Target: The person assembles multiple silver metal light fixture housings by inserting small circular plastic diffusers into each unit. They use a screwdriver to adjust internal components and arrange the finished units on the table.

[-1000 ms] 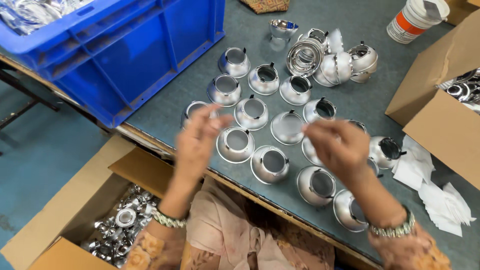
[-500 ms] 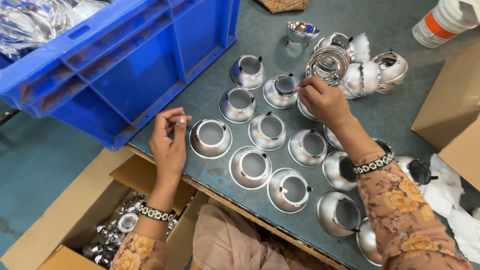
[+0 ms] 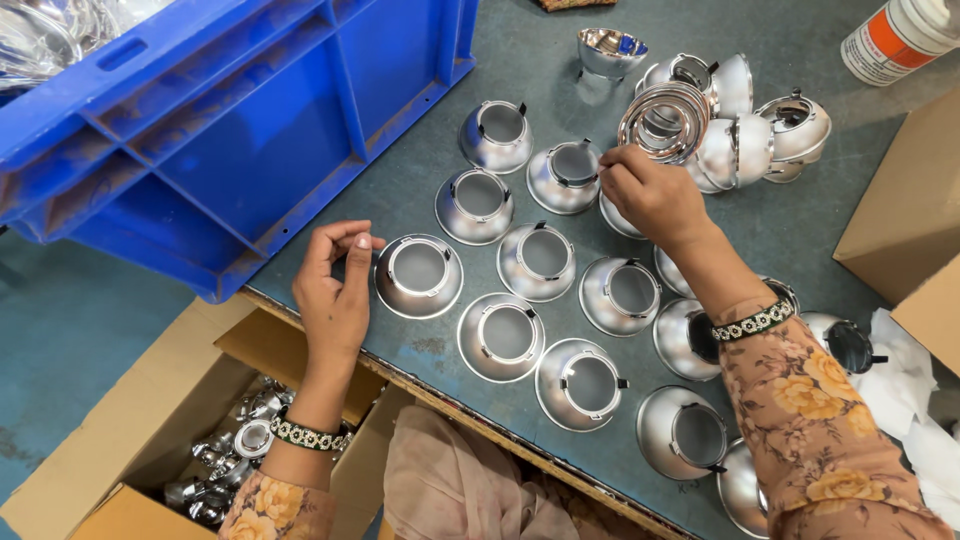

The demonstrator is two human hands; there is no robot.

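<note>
Several silver metal reflector cups [image 3: 541,262] sit upside down in rows on the grey table [image 3: 450,350]. My left hand [image 3: 335,295] rests at the table's near edge, fingers bent, its fingertips beside the nearest cup [image 3: 419,274]; it holds nothing that I can see. My right hand [image 3: 652,190] reaches to the far side, its fingers pinched at a stack of shiny metal rings [image 3: 664,118]. Whether it grips a ring is unclear. Both wrists wear beaded bracelets.
A blue plastic crate [image 3: 200,120] fills the upper left. An open cardboard box [image 3: 130,440] of metal parts stands below the table edge. Another cardboard box [image 3: 910,220] and white paper [image 3: 915,400] lie right; a white bottle [image 3: 895,35] stands far right.
My right hand has moved from the near cups out to the ring stack at the far side. My left hand has lowered to the table's edge beside the nearest cup.
</note>
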